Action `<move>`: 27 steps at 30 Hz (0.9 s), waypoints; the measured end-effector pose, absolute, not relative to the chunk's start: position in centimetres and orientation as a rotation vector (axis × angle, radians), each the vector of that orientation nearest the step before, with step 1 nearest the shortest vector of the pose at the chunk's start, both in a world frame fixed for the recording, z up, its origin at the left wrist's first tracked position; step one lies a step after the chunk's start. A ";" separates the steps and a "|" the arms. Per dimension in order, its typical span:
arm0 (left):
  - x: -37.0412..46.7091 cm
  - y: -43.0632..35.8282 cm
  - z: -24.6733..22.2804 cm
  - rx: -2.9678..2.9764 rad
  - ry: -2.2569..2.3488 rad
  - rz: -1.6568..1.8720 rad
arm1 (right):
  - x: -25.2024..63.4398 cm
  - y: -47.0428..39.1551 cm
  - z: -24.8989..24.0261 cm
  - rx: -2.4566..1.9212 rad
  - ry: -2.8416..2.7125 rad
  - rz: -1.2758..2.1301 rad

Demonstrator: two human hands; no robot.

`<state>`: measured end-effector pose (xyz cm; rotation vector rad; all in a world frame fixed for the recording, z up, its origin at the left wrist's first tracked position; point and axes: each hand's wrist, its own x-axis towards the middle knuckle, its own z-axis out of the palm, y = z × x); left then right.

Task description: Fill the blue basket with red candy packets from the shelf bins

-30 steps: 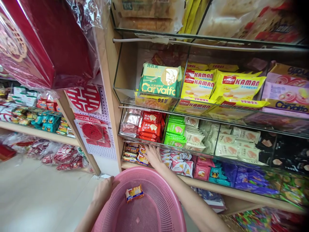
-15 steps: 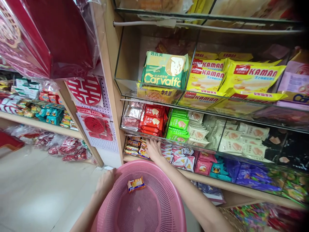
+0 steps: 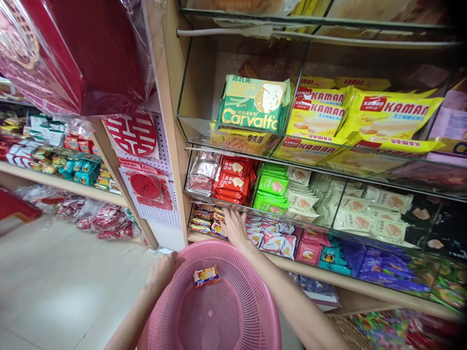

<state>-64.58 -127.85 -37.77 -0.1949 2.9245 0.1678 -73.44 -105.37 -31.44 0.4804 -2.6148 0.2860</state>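
Note:
My left hand (image 3: 163, 269) is closed on the left rim of a pink plastic basket (image 3: 268, 291), whose sides are full of small holes. One orange and blue snack packet (image 3: 206, 277) lies inside it, near the far wall. Beyond the basket, my right hand (image 3: 235, 226) reaches into the lowest shelf compartment, at a pile of similar orange and blue packets (image 3: 201, 221). The shelf edge above and the hand itself hide its fingertips, so I cannot make out whether they hold a packet.
White and pink packets (image 3: 273, 243) fill the compartment to the right. Just above are red packets (image 3: 233, 181) and green packets (image 3: 272, 187) behind a clear shelf front (image 3: 292, 219). A large red bag (image 3: 105, 53) hangs at upper left. Tiled floor (image 3: 54, 291) lies at left.
The view has shifted slightly, so the shelves sit a little further right. My right hand stays at the orange and blue packets, and my left hand keeps its hold on the basket.

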 end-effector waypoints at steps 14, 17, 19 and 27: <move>-64.5 -127.7 -38.3 -0.191 2.936 0.184 | -67.0 -104.1 -35.0 1.278 -2.910 1.229; -64.4 -127.6 -38.4 -0.184 2.937 0.199 | -68.8 -103.9 -37.8 1.276 -3.158 1.394; -64.4 -127.6 -38.4 -0.176 2.936 0.202 | -70.1 -104.0 -39.0 1.300 -3.266 1.453; -64.3 -127.7 -38.2 -0.170 2.938 0.228 | -72.7 -105.5 -40.1 1.492 -3.467 1.463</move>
